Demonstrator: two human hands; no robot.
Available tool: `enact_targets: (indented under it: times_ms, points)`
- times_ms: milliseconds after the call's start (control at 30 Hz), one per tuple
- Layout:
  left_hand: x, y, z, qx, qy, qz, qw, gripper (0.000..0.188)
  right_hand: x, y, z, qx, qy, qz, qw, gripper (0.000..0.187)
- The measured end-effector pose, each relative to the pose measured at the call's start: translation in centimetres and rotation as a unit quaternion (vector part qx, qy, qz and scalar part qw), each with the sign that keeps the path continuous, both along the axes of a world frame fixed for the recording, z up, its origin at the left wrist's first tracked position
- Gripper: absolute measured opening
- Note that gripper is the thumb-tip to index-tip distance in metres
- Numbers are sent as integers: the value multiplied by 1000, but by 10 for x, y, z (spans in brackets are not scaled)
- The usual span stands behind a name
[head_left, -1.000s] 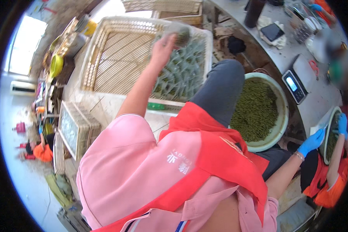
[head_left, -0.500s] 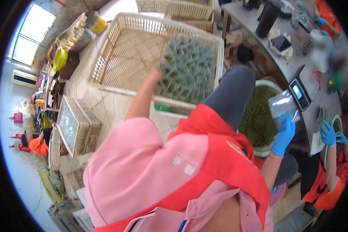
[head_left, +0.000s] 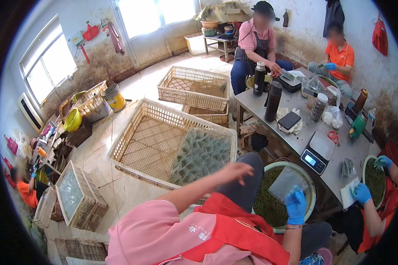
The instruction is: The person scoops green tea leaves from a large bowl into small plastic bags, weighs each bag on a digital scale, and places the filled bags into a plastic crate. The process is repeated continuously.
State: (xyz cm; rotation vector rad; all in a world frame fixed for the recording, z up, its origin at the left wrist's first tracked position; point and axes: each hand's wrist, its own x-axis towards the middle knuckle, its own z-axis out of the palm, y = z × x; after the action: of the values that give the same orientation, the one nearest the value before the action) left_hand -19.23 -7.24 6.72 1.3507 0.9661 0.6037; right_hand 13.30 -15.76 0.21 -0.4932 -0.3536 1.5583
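Note:
My left hand [head_left: 237, 172], bare, is above my knee with its fingers apart and nothing in them. In a blue glove, my right hand [head_left: 296, 204] grips a clear plastic bag [head_left: 284, 185] by its edge. The bag looks flat and see-through. Below it stands a round pale-green basin [head_left: 313, 198] heaped with dark green, leafy or granular matter [head_left: 266, 201]. To the left of my knee, a big cream plastic crate [head_left: 132, 108] sits on the floor. Rows of filled clear bags [head_left: 203, 154] stand packed in its right part; its left part shows bare slats.
A metal table [head_left: 269, 121] on the right holds a digital scale [head_left: 316, 154], red scissors [head_left: 333, 137], flasks and a phone [head_left: 289, 120]. Co-workers sit around it, one close at my right. More crates [head_left: 194, 90] stand beyond mine and at left [head_left: 82, 196].
My left hand has moved right, away from the bag-filled crate toward the basin. My right hand still holds the plastic bag over the basin. The view has tilted up.

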Motion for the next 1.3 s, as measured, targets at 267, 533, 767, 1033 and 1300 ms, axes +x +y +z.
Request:
enact_targets:
  times_ms: [267,533,767,1033,1300]
  points:
    - [103,-31,-21,-63,-57,-130,988,30,11,-16,-22,-29,-159,6,987,25]
    - [98,-28,-25,47,92,-27,994,22,-3,-11,-17,-91,-411,-116,900,26]
    - [143,-27,-63,505,263,-154,808,30,-22,-20,-34,-84,-493,-56,864,16]
    - [156,-23,-71,254,230,-118,932,34,-20,-22,-24,-72,-706,-180,681,13]
    - [152,-24,-77,547,284,-176,767,28,-25,-13,-29,-82,-755,-156,632,15]
